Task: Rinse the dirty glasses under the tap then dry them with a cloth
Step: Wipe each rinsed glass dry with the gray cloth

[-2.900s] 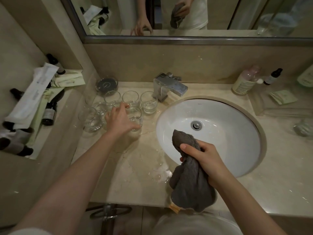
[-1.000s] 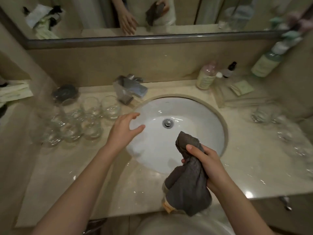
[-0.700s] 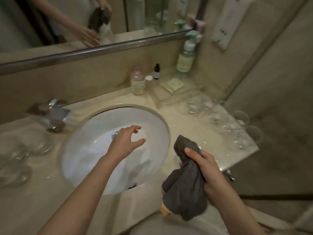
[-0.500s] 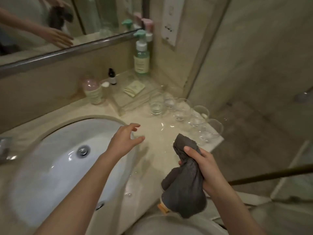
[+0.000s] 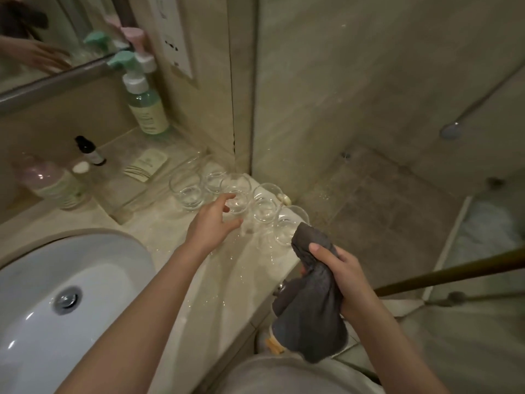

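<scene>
Grey cloth gripped in right hand; left hand spread, empty, by five glasses.

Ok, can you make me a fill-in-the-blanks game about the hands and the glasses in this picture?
1. The right hand is holding a grey ____.
2. The left hand is reaching for the glasses on the ____ side of the sink.
3. The pump bottle by the wall has a ____ top.
4. The left hand is holding ____.

Missing words: cloth; right; green; nothing
</scene>
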